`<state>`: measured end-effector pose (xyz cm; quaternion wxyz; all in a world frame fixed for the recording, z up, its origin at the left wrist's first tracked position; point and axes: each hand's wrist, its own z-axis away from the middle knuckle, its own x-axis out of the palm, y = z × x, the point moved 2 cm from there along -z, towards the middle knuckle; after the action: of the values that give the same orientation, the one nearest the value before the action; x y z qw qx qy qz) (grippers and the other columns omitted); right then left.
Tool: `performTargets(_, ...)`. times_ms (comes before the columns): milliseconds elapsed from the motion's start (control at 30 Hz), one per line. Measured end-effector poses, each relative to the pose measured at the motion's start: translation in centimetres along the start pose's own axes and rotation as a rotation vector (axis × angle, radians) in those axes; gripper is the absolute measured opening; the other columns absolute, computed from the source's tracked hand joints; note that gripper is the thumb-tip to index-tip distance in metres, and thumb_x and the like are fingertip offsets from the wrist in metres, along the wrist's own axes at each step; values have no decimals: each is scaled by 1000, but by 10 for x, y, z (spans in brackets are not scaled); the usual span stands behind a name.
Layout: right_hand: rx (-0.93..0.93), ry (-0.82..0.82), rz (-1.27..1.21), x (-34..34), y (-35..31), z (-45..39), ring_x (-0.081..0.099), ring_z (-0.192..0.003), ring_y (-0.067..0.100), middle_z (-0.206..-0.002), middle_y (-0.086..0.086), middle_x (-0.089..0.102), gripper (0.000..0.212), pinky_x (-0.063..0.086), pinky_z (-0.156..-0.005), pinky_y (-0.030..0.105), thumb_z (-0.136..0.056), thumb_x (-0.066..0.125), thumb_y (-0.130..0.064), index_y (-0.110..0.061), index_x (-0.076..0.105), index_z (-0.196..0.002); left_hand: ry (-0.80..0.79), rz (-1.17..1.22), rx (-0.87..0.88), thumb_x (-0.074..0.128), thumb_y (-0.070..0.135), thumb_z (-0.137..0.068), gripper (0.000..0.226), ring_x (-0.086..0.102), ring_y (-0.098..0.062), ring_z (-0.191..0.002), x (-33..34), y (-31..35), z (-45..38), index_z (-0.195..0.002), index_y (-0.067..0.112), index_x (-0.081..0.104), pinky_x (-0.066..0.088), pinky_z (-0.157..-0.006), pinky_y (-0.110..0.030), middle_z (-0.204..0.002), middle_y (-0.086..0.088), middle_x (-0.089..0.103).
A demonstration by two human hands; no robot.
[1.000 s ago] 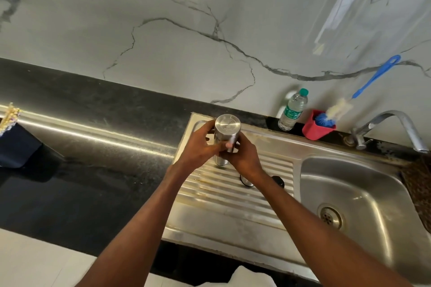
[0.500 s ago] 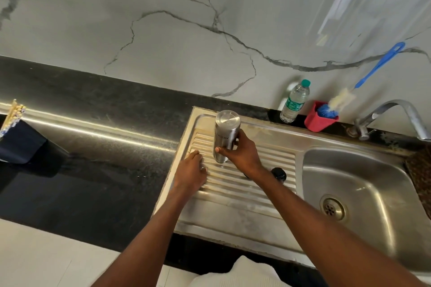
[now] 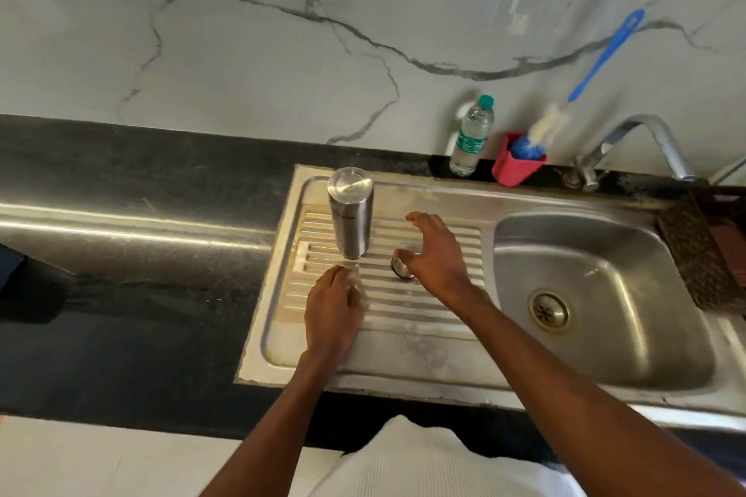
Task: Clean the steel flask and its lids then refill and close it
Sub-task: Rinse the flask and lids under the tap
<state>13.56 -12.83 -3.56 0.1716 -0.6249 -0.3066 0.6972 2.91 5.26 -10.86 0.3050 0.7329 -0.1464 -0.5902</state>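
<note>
Bright, even light; a long glare streak crosses my dark worktop [image 3: 133, 222], the wall bows at the edges, and my right hand [image 3: 434, 254] blurs slightly.

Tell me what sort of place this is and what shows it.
Most likely a home kitchen: a steel sink with a ribbed drainboard set into a dark counter, a tap against the marbled wall, and a bottle brush standing in a red holder.

Grey-veined marble wall [image 3: 242, 52] behind a black countertop [image 3: 141, 182]
</note>
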Motion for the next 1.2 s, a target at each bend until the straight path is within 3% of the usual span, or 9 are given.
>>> performTargets(167,-99,-200,493,6,16,-5,35,-144,25,-146,3,51,58,19,-118,62,-91,66,-48,-35,49,-145,-114,-137,91,63,26,-96,36,64,-23,-118,32,23,2,-131,18,68,53,-101,-39,-136,-2,66)
performTargets(267,-145,-396,645,19,15,-12,46,-136,27,-136,4,56,59,4,-115,71,-89,70,-50,-42,48,-144,-105,-205,82,68,24,-91,35,68,-28,-113,36,28,4,-124,16,73,56,-95,-41,-132,-7,70)
performTargets(433,-180,-322,563,14,17,-13,58,-121,26,-121,0,62,42,9,-114,72,-91,66,-36,-40,56,-132,-128,-314,75,62,29,-91,36,72,-28,-99,28,31,4,-127,24,69,58,-83,-39,-120,-3,74)
performTargets(567,-21,-59,113,-25,24,-1,65,-109,23,-112,-7,70,55,42,-103,50,-74,82,-51,-34,55,-119,-117,-234,-13,51,27,-96,27,73,-26,-92,24,50,-2,-116,27,69,54,-74,-36,-105,0,75)
performTargets(667,160,106,-299,-62,51,10,65,-92,13,-101,-10,66,64,54,-83,36,-67,92,-50,-27,51,-110,28,-132,29,56,17,-96,24,67,-19,-107,25,80,-10,-113,24,70,57,-85,-35,-115,3,72)
performTargets(733,218,211,-430,-85,73,19,61,-89,8,-100,-11,62,66,55,-80,31,-68,94,-45,-24,50,-112,117,-24,102,60,10,-94,26,62,-15,-117,31,107,-16,-114,23,71,54,-97,-32,-124,5,68)
performTargets(867,302,371,-545,-130,122,34,60,-95,-7,-106,-20,62,66,44,-75,5,-71,94,-32,-23,53,-123,120,187,120,60,3,-94,28,62,-10,-116,67,181,-34,-109,25,70,50,-97,-27,-117,12,69)
performTargets(1100,395,517,-599,-196,200,46,55,-86,-27,-89,-30,64,55,38,-72,-3,-74,91,-12,-25,59,-117,-29,286,177,61,11,-97,23,68,-13,-109,146,298,-63,-114,20,74,49,-96,-23,-118,5,75)
performTargets(1200,431,535,-609,-217,233,45,55,-87,-28,-95,-28,62,58,37,-72,-5,-76,88,-9,-32,55,-118,-134,298,127,60,19,-97,24,69,-13,-112,181,331,-77,-117,25,73,53,-100,-31,-120,7,75)
